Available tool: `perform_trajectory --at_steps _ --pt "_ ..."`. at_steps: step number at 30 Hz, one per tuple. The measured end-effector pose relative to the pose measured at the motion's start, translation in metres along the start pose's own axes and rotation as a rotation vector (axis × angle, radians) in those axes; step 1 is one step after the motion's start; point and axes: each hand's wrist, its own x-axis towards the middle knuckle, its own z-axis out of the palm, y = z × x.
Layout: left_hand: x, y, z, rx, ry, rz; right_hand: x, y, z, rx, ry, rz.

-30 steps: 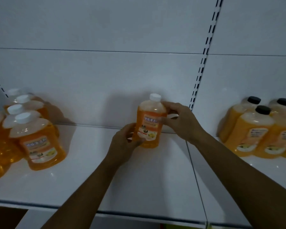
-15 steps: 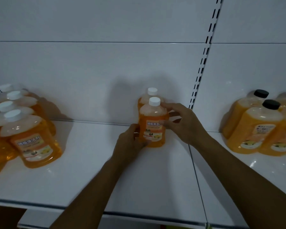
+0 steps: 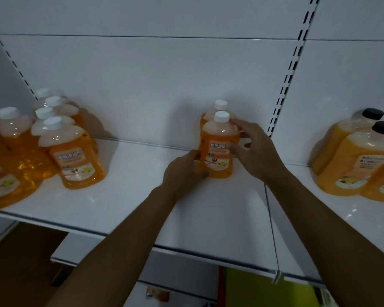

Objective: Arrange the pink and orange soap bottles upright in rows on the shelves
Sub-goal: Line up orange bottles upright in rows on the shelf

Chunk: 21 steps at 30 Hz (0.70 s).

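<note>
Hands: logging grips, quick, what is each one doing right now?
Left hand: fingers curled round the base of the front bottle.
Right hand: fingers on the same bottle's right side.

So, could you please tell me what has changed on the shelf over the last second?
The front bottle was held up near the back wall; it has come forward and down and now stands upright before the rear bottle. The left hand and right hand still hold it. The white-capped group and black-capped bottles stayed put.
</note>
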Motion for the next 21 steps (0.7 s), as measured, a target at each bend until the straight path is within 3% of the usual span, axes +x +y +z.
perform_trajectory --at_steps 4,8,11,17,21 --pt "-0.013 -0.016 -0.006 0.129 0.035 -0.033 -0.006 -0.019 0.01 -0.067 0.152 -0.123" --pt "-0.04 -0.038 -0.024 0.072 0.281 -0.024 -0.003 -0.058 0.042 -0.171 0.221 -0.35" --pt "-0.064 -0.058 -0.045 -0.033 0.449 -0.046 -0.002 -0.09 0.084 -0.106 0.11 -0.446" --pt "-0.115 -0.102 -0.097 -0.113 0.812 -0.185 0.018 -0.143 0.155 0.181 -0.276 -0.314" --pt "-0.123 -0.128 -0.119 -0.149 0.86 -0.323 0.041 -0.174 0.187 0.244 -0.4 -0.35"
